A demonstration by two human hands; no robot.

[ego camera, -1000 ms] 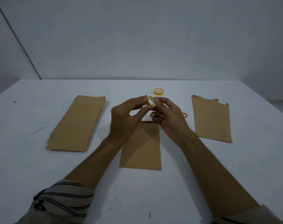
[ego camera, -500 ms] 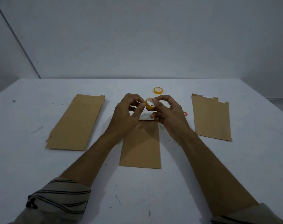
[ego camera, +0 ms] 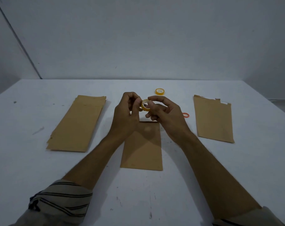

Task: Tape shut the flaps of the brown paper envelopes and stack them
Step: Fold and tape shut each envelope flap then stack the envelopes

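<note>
A small yellow tape roll [ego camera: 145,105] is held above the table between both hands. My left hand [ego camera: 126,115] pinches its left side with curled fingers, and my right hand [ego camera: 165,114] grips it from the right. Below the hands a single brown envelope [ego camera: 142,148] lies flat on the white table, its top edge partly hidden by them. A pile of several brown envelopes [ego camera: 78,123] lies at the left. Another brown envelope [ego camera: 213,119], with a ragged taped top edge, lies at the right.
A second yellow tape roll [ego camera: 159,91] sits behind the hands. An orange ring [ego camera: 186,115] lies beside my right hand. The white table [ego camera: 260,160] ends at a grey wall behind. Striped sleeves show at the bottom corners.
Both hands have stayed over the middle envelope. The left fingers have curled in closer on the tape roll, which has turned a little between the hands.
</note>
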